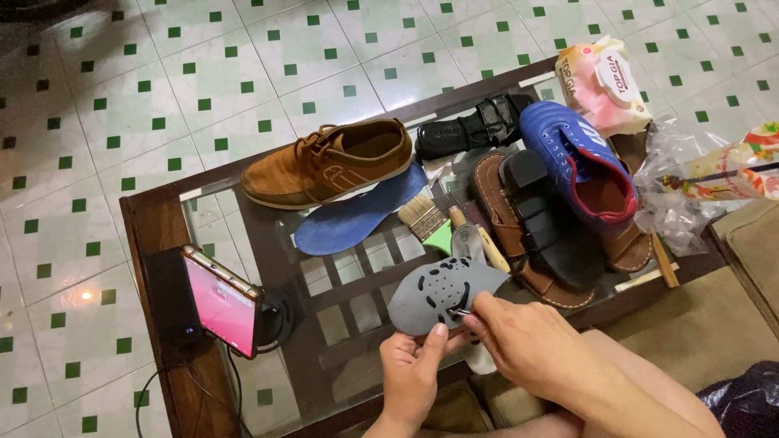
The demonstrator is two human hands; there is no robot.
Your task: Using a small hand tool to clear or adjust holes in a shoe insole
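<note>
I hold the grey perforated insole (pixel 438 294) up over the near edge of the glass desk (pixel 154 223), close to my body, so I can see its holes clearly. My left hand (pixel 412 367) is closed on its lower edge, thumb pressed on top to keep it from flexing. My right hand (pixel 527 345) pinches a thin metal tool (pixel 459 311), its tip touching one of the dark slots near the insole's lower edge; the fingers are curled tight for fine control.

The rest lies within reach on the desk: a brown suede shoe (pixel 329 162) with a blue insole (pixel 357 217) beside it, a paintbrush (pixel 422 217), brown sandals (pixel 531 243) under a blue sports shoe (pixel 576 158). A phone (pixel 221 307) stands propped at the left, its screen angled towards me.
</note>
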